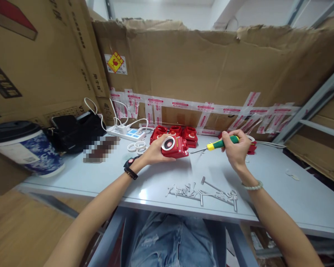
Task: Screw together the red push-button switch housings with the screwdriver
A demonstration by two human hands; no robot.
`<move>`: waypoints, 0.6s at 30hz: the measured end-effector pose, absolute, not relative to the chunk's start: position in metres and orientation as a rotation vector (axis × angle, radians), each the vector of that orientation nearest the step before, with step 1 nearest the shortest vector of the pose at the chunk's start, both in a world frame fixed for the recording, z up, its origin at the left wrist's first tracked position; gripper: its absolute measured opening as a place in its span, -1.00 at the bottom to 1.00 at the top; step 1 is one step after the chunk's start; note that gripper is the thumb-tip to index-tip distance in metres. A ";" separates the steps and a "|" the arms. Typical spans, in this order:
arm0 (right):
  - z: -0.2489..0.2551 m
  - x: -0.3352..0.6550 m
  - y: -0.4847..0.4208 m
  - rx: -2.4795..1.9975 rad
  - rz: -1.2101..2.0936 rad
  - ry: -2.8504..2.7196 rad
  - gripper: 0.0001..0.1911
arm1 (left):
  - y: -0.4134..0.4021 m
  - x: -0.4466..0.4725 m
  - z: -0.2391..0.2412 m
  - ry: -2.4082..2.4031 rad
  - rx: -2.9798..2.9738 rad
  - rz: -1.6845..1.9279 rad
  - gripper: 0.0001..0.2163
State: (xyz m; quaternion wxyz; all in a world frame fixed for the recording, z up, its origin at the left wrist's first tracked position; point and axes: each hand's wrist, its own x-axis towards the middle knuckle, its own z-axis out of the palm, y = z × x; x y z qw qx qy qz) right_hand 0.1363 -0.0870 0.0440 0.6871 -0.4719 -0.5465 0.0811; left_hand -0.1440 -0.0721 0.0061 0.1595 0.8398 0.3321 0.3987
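Observation:
My left hand [156, 151] is closed around a red plastic housing [178, 146] with a round black and white ring on its face, held just above the table. In my right hand [236, 148] is a screwdriver [219, 143] with a green and yellow handle. Its metal tip points left, close to the housing's right side; whether it touches cannot be made out. Behind the held housing stand several more red housings [190, 135]. White rings [136, 147] lie left of my left hand. Small screws and metal T-shaped pieces [203, 193] are scattered near the table's front edge.
A power strip [128, 132] with white cables stands at the back left. Nearby are a black bag [86, 129] and a large lidded cup [25, 148]. Cardboard [183, 70] walls the back of the white table [105, 181]. A metal shelf post [308, 107] rises at right.

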 end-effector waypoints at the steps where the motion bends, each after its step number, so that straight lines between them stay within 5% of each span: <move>1: 0.043 0.135 -0.087 -1.042 0.193 -1.216 -0.73 | -0.073 -0.144 0.006 0.961 2.390 1.143 -0.29; 18: 0.042 0.134 -0.089 -0.973 0.216 -1.174 -0.72 | -0.077 -0.142 0.007 1.036 2.308 1.173 -0.30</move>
